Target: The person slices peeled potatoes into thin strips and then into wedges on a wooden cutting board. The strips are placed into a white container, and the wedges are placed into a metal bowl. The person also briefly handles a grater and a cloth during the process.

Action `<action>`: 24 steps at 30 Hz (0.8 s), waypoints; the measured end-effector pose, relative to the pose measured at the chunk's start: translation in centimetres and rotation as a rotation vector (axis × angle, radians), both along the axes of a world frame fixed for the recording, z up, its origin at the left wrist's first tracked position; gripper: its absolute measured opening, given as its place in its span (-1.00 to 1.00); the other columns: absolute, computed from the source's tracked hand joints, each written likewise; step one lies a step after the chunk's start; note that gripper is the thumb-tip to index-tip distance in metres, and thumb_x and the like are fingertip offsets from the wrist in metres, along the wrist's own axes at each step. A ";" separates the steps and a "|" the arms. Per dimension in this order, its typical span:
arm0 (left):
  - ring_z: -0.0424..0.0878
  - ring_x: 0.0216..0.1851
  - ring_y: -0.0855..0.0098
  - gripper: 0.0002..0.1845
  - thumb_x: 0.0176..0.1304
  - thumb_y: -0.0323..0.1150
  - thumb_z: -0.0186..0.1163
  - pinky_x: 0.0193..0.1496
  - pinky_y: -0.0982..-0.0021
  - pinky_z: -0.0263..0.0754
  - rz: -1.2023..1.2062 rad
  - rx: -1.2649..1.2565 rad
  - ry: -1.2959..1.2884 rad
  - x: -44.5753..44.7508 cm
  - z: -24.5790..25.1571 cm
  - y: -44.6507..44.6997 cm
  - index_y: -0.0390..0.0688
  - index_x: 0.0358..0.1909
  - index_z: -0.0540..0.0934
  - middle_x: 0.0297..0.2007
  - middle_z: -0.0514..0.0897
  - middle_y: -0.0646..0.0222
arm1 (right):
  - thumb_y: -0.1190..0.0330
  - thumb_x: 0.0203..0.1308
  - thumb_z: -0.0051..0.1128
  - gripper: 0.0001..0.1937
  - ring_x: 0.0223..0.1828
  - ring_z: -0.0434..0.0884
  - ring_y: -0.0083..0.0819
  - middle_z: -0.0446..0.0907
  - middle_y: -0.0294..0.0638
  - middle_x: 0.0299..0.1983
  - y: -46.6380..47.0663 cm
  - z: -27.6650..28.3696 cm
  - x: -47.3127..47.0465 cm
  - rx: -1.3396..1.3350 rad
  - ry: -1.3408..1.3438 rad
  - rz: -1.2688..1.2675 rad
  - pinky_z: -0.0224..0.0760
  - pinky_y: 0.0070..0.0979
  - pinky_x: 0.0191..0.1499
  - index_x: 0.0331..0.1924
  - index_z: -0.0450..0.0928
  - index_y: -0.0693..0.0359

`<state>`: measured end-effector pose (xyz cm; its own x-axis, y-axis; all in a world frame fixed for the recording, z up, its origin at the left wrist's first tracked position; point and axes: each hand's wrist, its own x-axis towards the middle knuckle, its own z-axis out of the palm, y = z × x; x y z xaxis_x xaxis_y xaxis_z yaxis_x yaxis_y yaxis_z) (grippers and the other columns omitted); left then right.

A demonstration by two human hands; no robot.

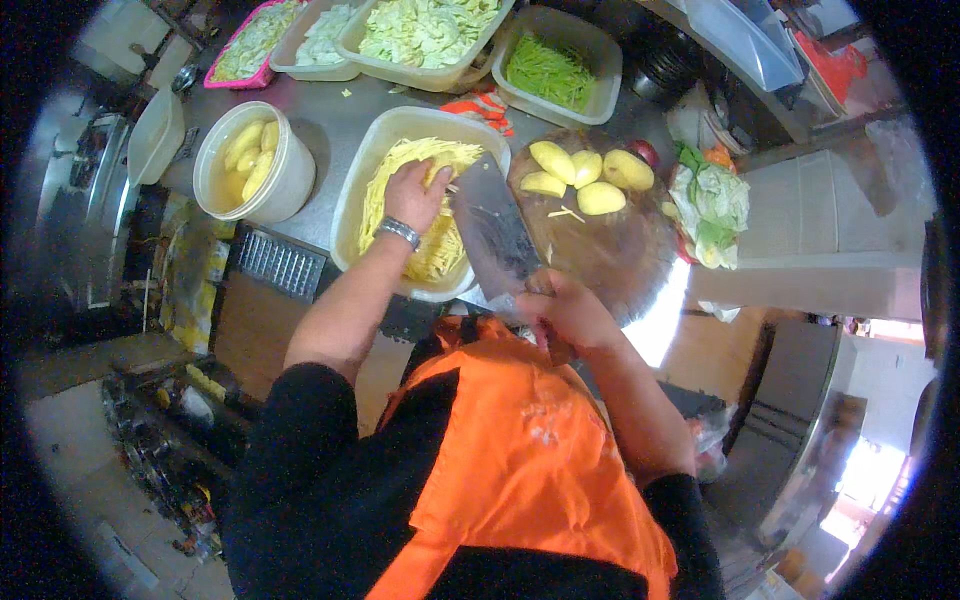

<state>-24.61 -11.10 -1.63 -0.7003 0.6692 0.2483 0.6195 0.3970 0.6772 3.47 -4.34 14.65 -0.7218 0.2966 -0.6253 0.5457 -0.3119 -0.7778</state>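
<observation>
My right hand [566,311] is closed around the handle of a broad Chinese cleaver [495,229]. The blade slants up and left, from the edge of a round wooden chopping block [619,259] over the right rim of a plastic tub [346,199]. Inside that tub lies a heap of shredded potato [439,251]. My left hand [415,196] is down on the shreds, thumb close to the blade; whether its fingers grip any is hidden. Several peeled potatoes [601,199], whole or cut, sit on the block's far part beside a few loose potato sticks [566,214].
A white bucket [300,176] with peeled potatoes in liquid stands left. Along the back are tubs of cut cabbage [427,34] and green shreds [551,71], plus a pink basket [247,81]. An orange-striped cloth [484,110] lies behind; cabbage leaves [712,202] are right of the block.
</observation>
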 end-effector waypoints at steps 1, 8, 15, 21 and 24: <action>0.65 0.05 -0.07 -0.47 0.29 0.00 0.31 0.21 0.07 0.50 -0.028 -0.119 -0.043 -1.3 -0.7 -0.7 -0.29 0.04 0.69 -0.03 0.71 -0.11 | 0.30 0.36 0.24 -0.81 -0.62 0.51 -0.57 0.50 -0.34 -0.56 0.1 0.2 0.6 -0.023 -0.019 -0.026 0.30 -0.53 -0.60 -0.27 0.45 0.16; 0.72 -0.10 0.09 -0.77 0.38 -0.24 0.23 0.00 0.15 0.62 -0.034 -0.046 0.118 -3.1 1.9 -0.8 -0.14 -0.09 0.75 -0.10 0.76 0.16 | 0.33 0.36 0.21 -0.84 -0.64 0.48 -0.54 0.47 -0.35 -0.57 1.1 -0.5 10.7 -0.024 -0.118 -0.430 0.27 -0.52 -0.62 -0.14 0.49 0.18; 0.68 -0.06 0.02 -0.75 0.34 -0.27 0.16 0.04 0.08 0.59 -0.701 -0.108 0.036 9.2 4.8 6.6 -0.17 -0.09 0.69 -0.07 0.72 0.11 | 0.38 0.38 0.17 -0.84 -0.62 0.47 -0.51 0.46 -0.35 -0.53 -0.8 -4.6 20.7 -0.058 -0.140 -0.739 0.38 -0.48 -0.56 -0.05 0.49 0.18; 0.72 -0.10 -0.06 -0.77 0.25 -0.36 0.11 0.00 -0.01 0.60 -0.744 -0.602 0.137 13.5 4.7 13.2 -0.21 -0.16 0.67 -0.12 0.73 -0.05 | 0.38 0.37 0.21 -0.87 -0.61 0.45 -0.53 0.48 -0.36 -0.50 -2.0 -5.5 21.5 -0.220 -0.115 -0.793 0.39 -0.48 -0.54 -0.11 0.50 0.16; 0.74 -0.22 -0.04 -0.73 0.12 -0.22 0.21 -0.10 0.02 0.62 -0.824 -0.762 0.163 13.2 5.0 13.8 -0.20 -0.31 0.74 -0.30 0.76 -0.01 | 0.37 0.37 0.21 -0.88 -0.60 0.44 -0.55 0.48 -0.37 -0.50 -1.4 -5.7 22.2 -0.228 -0.120 -0.795 0.38 -0.51 -0.53 -0.12 0.51 0.15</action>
